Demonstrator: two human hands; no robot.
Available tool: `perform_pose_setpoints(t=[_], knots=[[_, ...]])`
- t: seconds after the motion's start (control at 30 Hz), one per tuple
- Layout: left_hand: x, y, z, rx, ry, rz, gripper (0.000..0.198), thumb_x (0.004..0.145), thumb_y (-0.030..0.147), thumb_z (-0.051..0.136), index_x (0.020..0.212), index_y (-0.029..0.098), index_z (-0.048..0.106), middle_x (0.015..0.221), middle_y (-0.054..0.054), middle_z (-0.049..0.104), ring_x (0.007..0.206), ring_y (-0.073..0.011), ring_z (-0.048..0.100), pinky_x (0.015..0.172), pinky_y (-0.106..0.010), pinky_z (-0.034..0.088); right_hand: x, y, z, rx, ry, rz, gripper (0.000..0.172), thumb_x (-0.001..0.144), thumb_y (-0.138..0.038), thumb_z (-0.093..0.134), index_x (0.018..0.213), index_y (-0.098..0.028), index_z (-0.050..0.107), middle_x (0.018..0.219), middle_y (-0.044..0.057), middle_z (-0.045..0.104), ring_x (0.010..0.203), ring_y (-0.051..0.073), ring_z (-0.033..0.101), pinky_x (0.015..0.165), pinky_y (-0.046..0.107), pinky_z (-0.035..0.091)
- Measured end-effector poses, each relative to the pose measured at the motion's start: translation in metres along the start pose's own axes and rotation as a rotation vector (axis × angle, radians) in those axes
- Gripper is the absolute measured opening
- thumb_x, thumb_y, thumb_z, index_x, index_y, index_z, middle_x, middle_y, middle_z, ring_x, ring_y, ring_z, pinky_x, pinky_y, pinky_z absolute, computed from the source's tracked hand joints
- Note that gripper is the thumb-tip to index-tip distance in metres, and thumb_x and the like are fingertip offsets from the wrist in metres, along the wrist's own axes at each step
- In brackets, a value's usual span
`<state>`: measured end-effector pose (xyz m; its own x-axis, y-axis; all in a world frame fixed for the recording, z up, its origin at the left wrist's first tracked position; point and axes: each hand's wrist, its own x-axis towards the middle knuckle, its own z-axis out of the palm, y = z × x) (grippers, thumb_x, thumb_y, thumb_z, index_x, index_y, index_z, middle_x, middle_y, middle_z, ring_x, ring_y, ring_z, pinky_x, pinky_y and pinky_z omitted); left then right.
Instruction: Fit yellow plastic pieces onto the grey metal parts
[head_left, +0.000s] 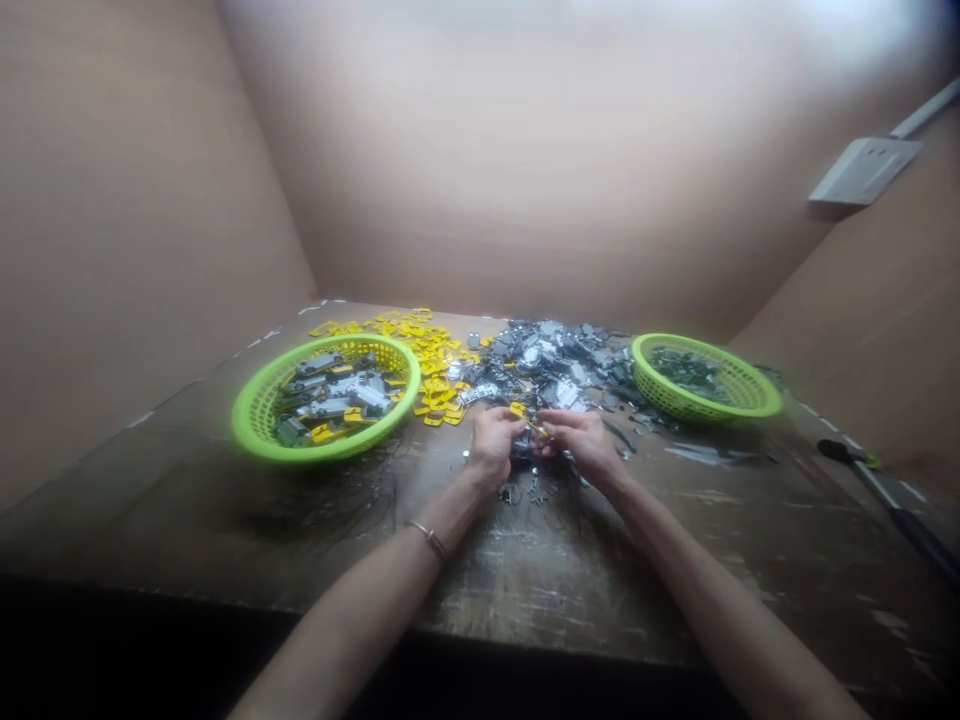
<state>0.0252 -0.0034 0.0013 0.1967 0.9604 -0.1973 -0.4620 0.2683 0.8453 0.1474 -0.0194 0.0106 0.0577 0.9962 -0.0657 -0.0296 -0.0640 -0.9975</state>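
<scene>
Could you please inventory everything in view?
Table: one, brown, foreground
Walls: three, brownish, around table
Left basket: one, green, left, with grey and yellow pieces
Right basket: one, green, right, with dark pieces
Loose pieces: many, yellow, beside left basket
Metal pieces: many, grey, between baskets
Small bits: several, silvery, table centre
Flat strips: several, pale, near right basket
Rod: one, dark, right edge
Wall box: one, white, upper right
Pipe: one, white, above box
Held piece: one, yellow, centre
Bracelet: one, silvery, left wrist
Left hand: one, bare, on held piece
Right hand: one, bare, on held piece
Forearms: two, bare, foreground

Shiny metal pieces point(555, 352) — smooth plastic baskets point(300, 454) — scuffed, worn tabletop point(540, 590)
</scene>
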Motion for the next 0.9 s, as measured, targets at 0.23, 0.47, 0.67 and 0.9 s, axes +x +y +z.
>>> perform_pose_setpoints(t=[0.23,0.47,0.67,0.9], knots=[[0.000,-0.004,0.000,0.026,0.017,0.147,0.013,0.050,0.011,0.058,0.062,0.008,0.054,0.053,-0.001,0.053,0.048,-0.0084,0.051,0.047,-0.021,0.041,-0.011,-0.006,0.002,-0.302,-0.038,-0.149,0.031,0.060,-0.032,0.058,0.085,-0.013,0.060,0.065,0.003,0.061,0.051,0.013,0.056,0.049,0.024,0.047],[0.003,-0.006,-0.001,0.149,0.109,0.104,0.016,0.056,0.015,0.052,0.072,0.011,0.051,0.053,0.000,0.052,0.034,-0.0099,0.046,0.033,-0.025,0.039,-0.017,-0.014,0.003,-0.223,-0.007,-0.079,0.041,0.066,-0.033,0.053,0.099,-0.008,0.056,0.055,0.003,0.060,0.047,0.013,0.056,0.053,0.028,0.048],[0.009,-0.008,-0.007,0.297,0.164,0.164,0.018,0.059,0.016,0.050,0.076,0.012,0.051,0.052,0.001,0.050,0.037,-0.0089,0.047,0.035,-0.023,0.040,-0.020,-0.011,0.010,-0.147,-0.037,0.034,0.043,0.063,-0.034,0.056,0.097,-0.006,0.057,0.049,0.002,0.059,0.046,0.013,0.055,0.049,0.026,0.047],[0.007,-0.007,-0.008,0.452,0.204,0.238,0.019,0.058,0.013,0.050,0.076,0.013,0.055,0.056,-0.001,0.054,0.044,-0.0084,0.047,0.041,-0.019,0.037,-0.020,-0.010,0.015,-0.145,-0.045,0.066,0.040,0.061,-0.031,0.058,0.094,-0.008,0.058,0.050,0.001,0.058,0.048,0.012,0.055,0.048,0.027,0.048]])
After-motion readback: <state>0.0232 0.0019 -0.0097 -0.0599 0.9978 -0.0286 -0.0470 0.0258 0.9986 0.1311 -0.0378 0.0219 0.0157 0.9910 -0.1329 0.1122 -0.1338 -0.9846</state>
